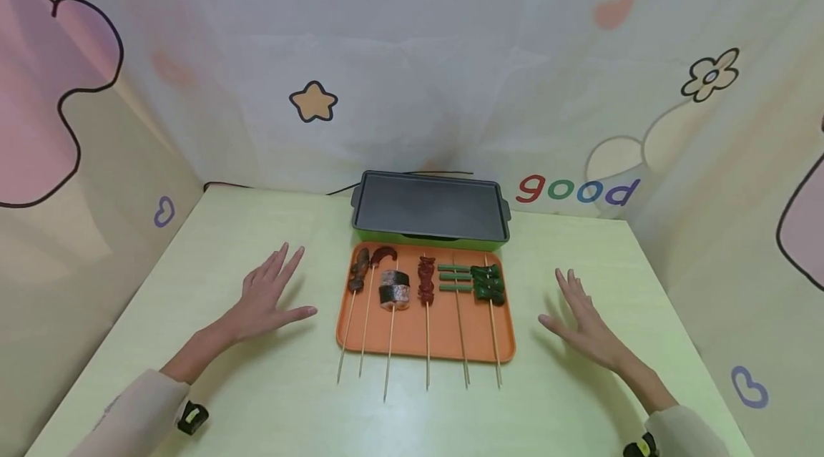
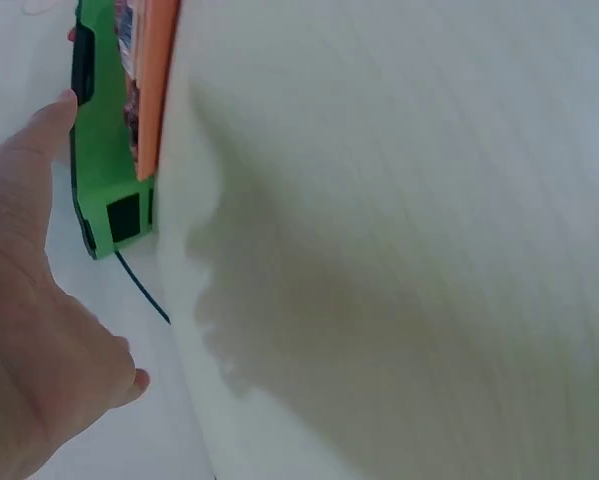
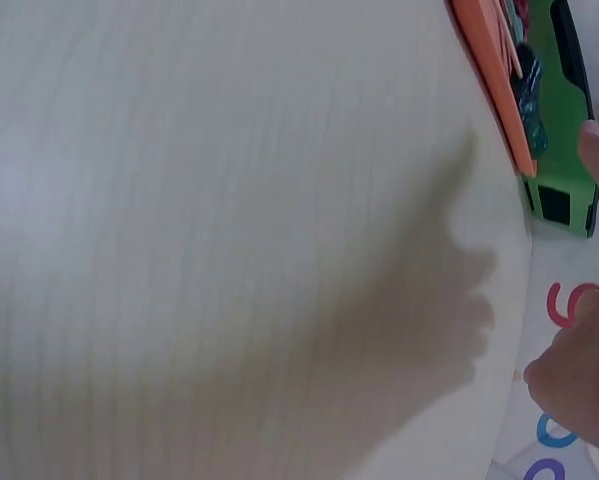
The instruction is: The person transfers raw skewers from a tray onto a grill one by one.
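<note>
An orange tray [image 1: 444, 335] lies on the table with several bamboo skewers on it, their stick ends poking past its near edge. From left to right are a brown skewer [image 1: 357, 271], a dark red curled one [image 1: 384, 254], a black-and-white banded one [image 1: 394, 291], a red meat-like one [image 1: 426, 280], one of green stalks [image 1: 455, 277] and one of dark green leaves [image 1: 489, 285]. My left hand [image 1: 264, 303] hovers left of the tray, fingers spread, holding nothing. On the tray's other side, my right hand [image 1: 589, 332] is also spread, above its shadow and holding nothing.
Behind the tray stands a green electric griddle [image 1: 428, 207] with a flat dark plate. A black cord [image 1: 343, 189] trails from its left side. A printed curtain [image 1: 412, 85] hangs behind and beside the pale table [image 1: 257, 385].
</note>
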Demonstrator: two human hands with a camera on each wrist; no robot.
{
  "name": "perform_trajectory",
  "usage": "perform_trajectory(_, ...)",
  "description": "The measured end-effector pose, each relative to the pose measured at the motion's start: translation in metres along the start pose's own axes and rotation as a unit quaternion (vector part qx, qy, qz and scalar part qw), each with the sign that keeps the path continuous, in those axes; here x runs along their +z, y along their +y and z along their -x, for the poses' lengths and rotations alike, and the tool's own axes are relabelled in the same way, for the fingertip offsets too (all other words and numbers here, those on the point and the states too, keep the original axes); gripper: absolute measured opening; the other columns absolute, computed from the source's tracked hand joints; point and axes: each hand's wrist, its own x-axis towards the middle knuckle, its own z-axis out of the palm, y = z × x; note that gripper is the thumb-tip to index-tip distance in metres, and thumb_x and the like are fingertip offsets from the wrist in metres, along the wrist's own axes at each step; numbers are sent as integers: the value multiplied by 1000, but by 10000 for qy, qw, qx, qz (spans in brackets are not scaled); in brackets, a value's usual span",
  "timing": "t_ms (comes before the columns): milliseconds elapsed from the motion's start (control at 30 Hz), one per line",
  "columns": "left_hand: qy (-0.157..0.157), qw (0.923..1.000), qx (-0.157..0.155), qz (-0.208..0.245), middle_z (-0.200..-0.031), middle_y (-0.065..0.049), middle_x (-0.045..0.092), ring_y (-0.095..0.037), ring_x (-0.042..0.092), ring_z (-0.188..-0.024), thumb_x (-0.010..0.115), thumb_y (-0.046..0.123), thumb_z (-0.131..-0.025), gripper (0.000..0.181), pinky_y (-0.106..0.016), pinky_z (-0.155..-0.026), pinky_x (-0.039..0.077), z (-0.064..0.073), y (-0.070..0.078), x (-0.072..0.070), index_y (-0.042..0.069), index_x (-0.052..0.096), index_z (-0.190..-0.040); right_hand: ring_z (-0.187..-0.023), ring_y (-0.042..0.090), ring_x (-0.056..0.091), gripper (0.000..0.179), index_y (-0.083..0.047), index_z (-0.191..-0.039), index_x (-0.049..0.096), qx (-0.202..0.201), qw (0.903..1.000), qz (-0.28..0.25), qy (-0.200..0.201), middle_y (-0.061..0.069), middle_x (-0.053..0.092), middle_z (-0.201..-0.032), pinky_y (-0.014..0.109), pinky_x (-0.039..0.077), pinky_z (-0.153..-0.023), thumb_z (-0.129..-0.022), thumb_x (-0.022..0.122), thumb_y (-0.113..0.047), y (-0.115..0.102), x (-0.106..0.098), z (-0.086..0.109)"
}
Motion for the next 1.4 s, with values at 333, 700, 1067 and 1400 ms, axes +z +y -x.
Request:
perform_trajectory(333,-631,9770,137,2034,-172,-17,13,-46,20,-155,72,40,-94,100,-75,-117,22,-11,28,14,26,4,-166,-152,59,8,91,-27,-166,7,-48,9995,-270,-185,29,-1,-169,84,17,-109,-98,68,-28,-25,16,15)
perform_trajectory(700,-1113,9487,-80,2959,-163,-24,31,-39,54,-132,72,26,-96,91,-47,-102,55,-18,32,24,13,14,-165,-148,50,34,69,-8,-162,27,47,9958,-912,-3,23,29,-166,63,34,-116,-103,61,-22,-56,35,32)
perform_trajectory(1067,-1551,9352,-230,3175,-157,-26,39,-35,58,-124,73,18,-95,92,-37,-98,56,-19,31,26,7,14,-164,-105,29,71,41,4,-140,55,276,9882,-1503,74,25,65,-127,24,60,-82,-103,61,-13,-67,45,41)
perform_trajectory(1400,-1701,9317,-428,3181,-156,-22,40,-30,58,-119,76,16,-92,93,-29,-95,53,-21,30,29,12,17,-164,-86,12,71,42,10,-137,55,653,9769,-1926,-649,22,69,-106,27,61,-74,-102,62,-13,-68,50,48)
